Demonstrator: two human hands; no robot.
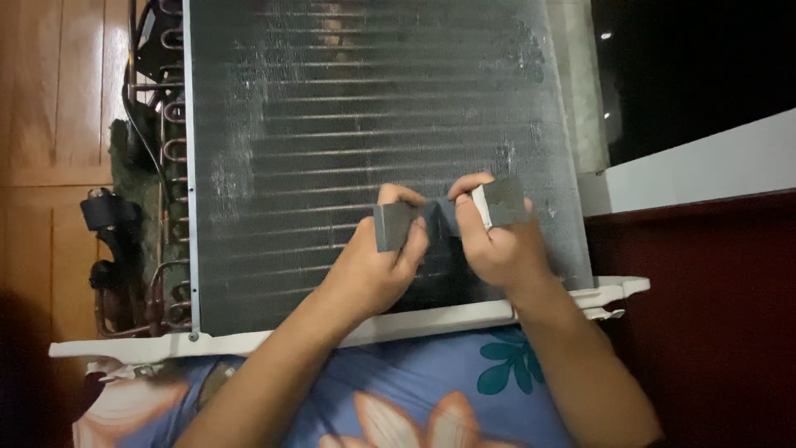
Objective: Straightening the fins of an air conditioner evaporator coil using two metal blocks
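Both hands pinch a strip of grey foam tape [439,217] in front of a finned metal coil [365,124] of an air-conditioner unit. My left hand [377,265] grips the strip's left end between thumb and fingers. My right hand [497,245] grips the right end, where a white backing layer [481,206] shows beside the grey foam. The strip's middle sags slightly between the hands, close to the fins.
Copper tube bends [170,149] and dark wiring run down the coil's left side. A white plastic base tray [249,340] edges the coil below. A blue flowered cloth [414,390] lies under my arms. A wooden panel [58,99] stands left, a dark red wall [705,315] right.
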